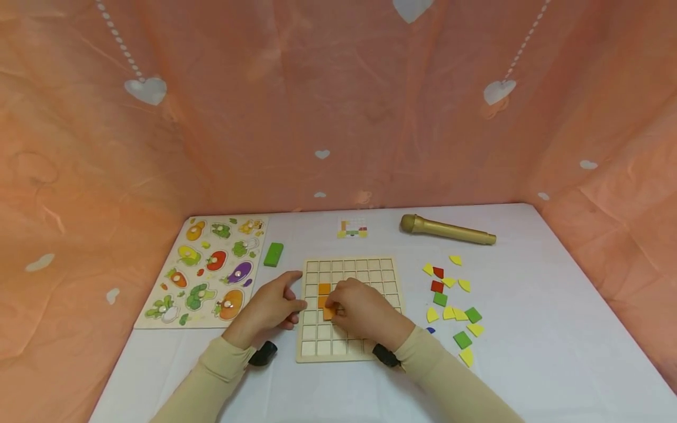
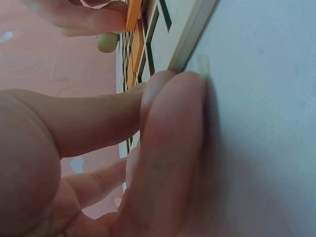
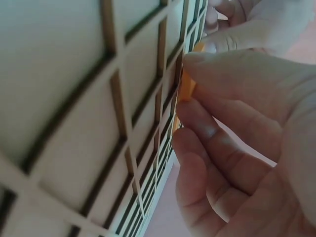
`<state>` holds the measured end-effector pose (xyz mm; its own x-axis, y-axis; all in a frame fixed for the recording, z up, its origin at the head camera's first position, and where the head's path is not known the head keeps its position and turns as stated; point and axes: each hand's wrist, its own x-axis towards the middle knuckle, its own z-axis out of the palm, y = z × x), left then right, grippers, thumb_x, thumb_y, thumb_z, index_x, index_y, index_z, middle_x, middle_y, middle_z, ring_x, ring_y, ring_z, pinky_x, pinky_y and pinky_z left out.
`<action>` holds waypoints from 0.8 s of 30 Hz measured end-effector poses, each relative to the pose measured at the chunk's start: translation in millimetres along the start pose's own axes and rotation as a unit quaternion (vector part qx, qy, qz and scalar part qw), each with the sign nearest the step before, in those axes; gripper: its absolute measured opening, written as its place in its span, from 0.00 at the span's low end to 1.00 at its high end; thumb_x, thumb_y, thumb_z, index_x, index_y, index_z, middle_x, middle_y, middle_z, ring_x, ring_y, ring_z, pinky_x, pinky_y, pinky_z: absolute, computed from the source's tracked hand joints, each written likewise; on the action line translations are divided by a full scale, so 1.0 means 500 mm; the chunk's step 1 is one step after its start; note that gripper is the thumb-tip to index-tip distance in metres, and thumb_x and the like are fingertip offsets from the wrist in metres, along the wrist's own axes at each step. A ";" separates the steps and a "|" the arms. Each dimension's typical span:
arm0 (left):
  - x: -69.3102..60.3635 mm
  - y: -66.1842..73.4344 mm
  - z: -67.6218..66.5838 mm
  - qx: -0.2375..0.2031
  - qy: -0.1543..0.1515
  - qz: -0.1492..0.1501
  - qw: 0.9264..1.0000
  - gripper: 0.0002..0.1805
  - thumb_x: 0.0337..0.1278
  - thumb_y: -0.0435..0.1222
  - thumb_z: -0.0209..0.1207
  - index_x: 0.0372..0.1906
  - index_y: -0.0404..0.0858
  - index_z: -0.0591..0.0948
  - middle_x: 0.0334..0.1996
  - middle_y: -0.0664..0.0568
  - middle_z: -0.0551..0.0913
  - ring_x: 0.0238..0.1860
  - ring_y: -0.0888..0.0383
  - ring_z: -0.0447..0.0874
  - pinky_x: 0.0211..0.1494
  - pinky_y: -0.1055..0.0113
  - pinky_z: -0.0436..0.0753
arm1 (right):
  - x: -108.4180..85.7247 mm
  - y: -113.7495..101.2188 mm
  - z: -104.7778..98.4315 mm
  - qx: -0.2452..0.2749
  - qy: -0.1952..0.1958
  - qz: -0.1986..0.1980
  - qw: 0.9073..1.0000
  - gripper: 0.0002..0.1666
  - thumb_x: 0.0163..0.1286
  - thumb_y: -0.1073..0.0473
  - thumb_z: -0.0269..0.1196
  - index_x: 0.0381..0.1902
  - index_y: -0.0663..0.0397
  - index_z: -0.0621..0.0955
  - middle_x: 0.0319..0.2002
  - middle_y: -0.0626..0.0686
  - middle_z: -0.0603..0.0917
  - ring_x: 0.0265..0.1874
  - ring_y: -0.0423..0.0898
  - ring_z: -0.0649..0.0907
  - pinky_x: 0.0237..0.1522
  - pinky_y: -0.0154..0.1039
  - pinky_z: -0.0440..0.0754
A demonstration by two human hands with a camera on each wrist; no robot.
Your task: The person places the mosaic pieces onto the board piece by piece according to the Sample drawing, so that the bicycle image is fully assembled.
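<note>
A pale wooden grid board [image 1: 338,348] lies flat in the middle of the table. My right hand [image 1: 365,308] pinches an orange square tile [image 3: 186,86] between thumb and fingers, low over the grid. Two more orange tiles [image 1: 324,288] sit in a column on the board just beyond it. At the board's left edge, my left hand [image 1: 271,308] holds the rim, its thumb [image 2: 98,116] over the top and a fingertip against the side. The index finger stretches along that edge in the head view.
To the left lies a vegetable knob puzzle [image 1: 208,273], with a green block [image 1: 273,254] beside it. A small pattern card [image 1: 352,227] and a gold microphone [image 1: 446,229] are at the back. Yellow, red, green and blue pieces [image 1: 462,339] are scattered on the right.
</note>
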<state>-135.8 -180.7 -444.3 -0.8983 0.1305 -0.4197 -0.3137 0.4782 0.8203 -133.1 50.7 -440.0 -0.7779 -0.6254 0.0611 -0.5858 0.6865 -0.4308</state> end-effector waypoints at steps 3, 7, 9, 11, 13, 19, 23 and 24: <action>0.000 0.000 0.000 0.006 0.000 0.002 1.000 0.39 0.71 0.30 0.68 0.82 0.46 0.67 0.42 0.45 0.77 0.28 0.54 0.83 0.31 0.64 0.89 | 0.000 -0.005 0.006 -0.007 0.006 -0.005 1.000 0.09 0.66 0.63 0.75 0.44 0.50 0.92 0.38 0.45 0.87 0.41 0.41 0.81 0.41 0.31 0.83; 0.002 0.000 -0.001 0.015 -0.002 0.003 1.000 0.39 0.71 0.30 0.68 0.82 0.45 0.67 0.42 0.44 0.76 0.28 0.54 0.83 0.31 0.64 0.90 | 0.002 -0.010 0.009 -0.018 0.009 -0.007 1.000 0.08 0.67 0.61 0.76 0.45 0.49 0.92 0.40 0.44 0.87 0.42 0.42 0.82 0.43 0.33 0.85; 0.003 0.000 -0.001 0.020 -0.003 0.003 1.000 0.39 0.71 0.30 0.68 0.82 0.45 0.67 0.42 0.44 0.77 0.28 0.54 0.83 0.31 0.64 0.90 | 0.002 -0.011 0.011 -0.020 0.010 -0.007 1.000 0.08 0.67 0.61 0.76 0.45 0.49 0.92 0.40 0.44 0.87 0.43 0.42 0.82 0.43 0.34 0.85; 0.004 0.001 -0.001 0.024 -0.003 0.003 1.000 0.39 0.71 0.30 0.68 0.82 0.46 0.67 0.42 0.45 0.77 0.28 0.55 0.83 0.32 0.64 0.91 | 0.003 -0.012 0.012 -0.024 0.012 -0.009 1.000 0.08 0.67 0.60 0.76 0.44 0.48 0.92 0.40 0.44 0.87 0.42 0.42 0.82 0.42 0.34 0.85; 0.006 0.001 -0.001 0.027 -0.003 0.003 1.000 0.39 0.71 0.31 0.68 0.82 0.46 0.67 0.43 0.45 0.77 0.28 0.55 0.83 0.32 0.64 0.91 | 0.004 -0.013 0.013 -0.025 0.014 -0.009 1.000 0.08 0.68 0.60 0.76 0.44 0.48 0.93 0.39 0.44 0.86 0.42 0.42 0.81 0.42 0.33 0.85; 0.004 0.001 -0.001 0.018 -0.001 -0.003 1.000 0.39 0.72 0.31 0.68 0.82 0.47 0.67 0.43 0.45 0.76 0.29 0.54 0.83 0.32 0.64 0.90 | 0.005 -0.015 0.012 -0.026 0.014 -0.015 0.999 0.08 0.67 0.62 0.76 0.44 0.49 0.93 0.38 0.44 0.86 0.41 0.42 0.81 0.42 0.32 0.85; 0.003 0.000 0.000 0.017 0.001 -0.006 1.000 0.39 0.72 0.31 0.68 0.82 0.47 0.67 0.43 0.45 0.76 0.29 0.54 0.83 0.32 0.64 0.90 | 0.005 -0.018 0.012 -0.023 0.008 -0.016 1.000 0.09 0.67 0.62 0.75 0.44 0.49 0.93 0.38 0.44 0.86 0.42 0.42 0.81 0.43 0.32 0.85; 0.003 0.000 0.000 0.018 0.001 -0.005 1.000 0.39 0.72 0.31 0.68 0.82 0.47 0.67 0.43 0.45 0.76 0.29 0.54 0.83 0.32 0.64 0.90 | 0.004 -0.018 0.013 -0.023 0.007 -0.016 1.000 0.09 0.67 0.63 0.75 0.44 0.49 0.93 0.38 0.44 0.86 0.41 0.41 0.81 0.43 0.32 0.85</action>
<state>-137.2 -180.4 -445.1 -0.8956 0.1233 -0.4274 -0.3122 0.5102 0.8014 -128.1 40.8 -441.6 -0.7613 -0.6425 0.0866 -0.6200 0.6825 -0.3871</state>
